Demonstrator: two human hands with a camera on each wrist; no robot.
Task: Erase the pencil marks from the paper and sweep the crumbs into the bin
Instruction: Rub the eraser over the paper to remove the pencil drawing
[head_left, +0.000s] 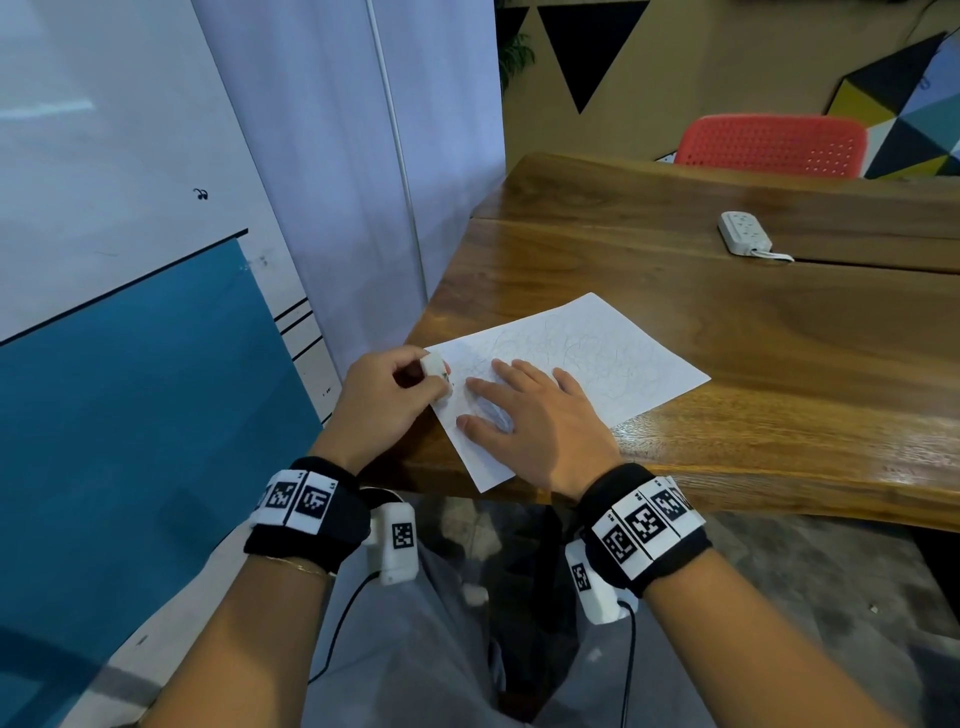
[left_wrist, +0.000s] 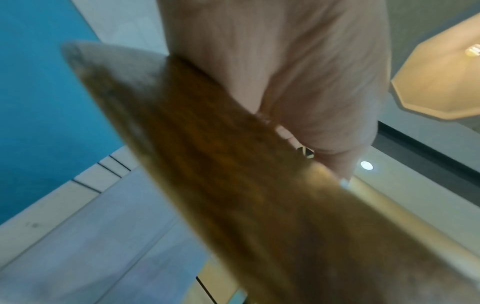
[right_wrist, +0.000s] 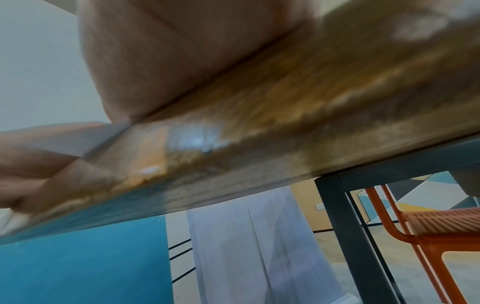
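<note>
A white sheet of paper (head_left: 613, 348) covered in faint pencil scribbles lies near the front left corner of the wooden table (head_left: 779, 332). My left hand (head_left: 384, 395) pinches a white eraser (head_left: 435, 370) at the paper's left edge. My right hand (head_left: 530, 415) lies flat on the near part of the sheet, fingers spread. The wrist views are blurred; they show only my left hand (left_wrist: 298, 72) and my right hand (right_wrist: 168, 55) from below, against the table's edge. No bin is in view.
A white power strip (head_left: 744, 232) lies on the far part of the table. A red perforated chair (head_left: 774, 146) stands behind the table. A white and blue wall panel (head_left: 130, 364) rises close on the left. A dark table leg (right_wrist: 345, 236) shows underneath.
</note>
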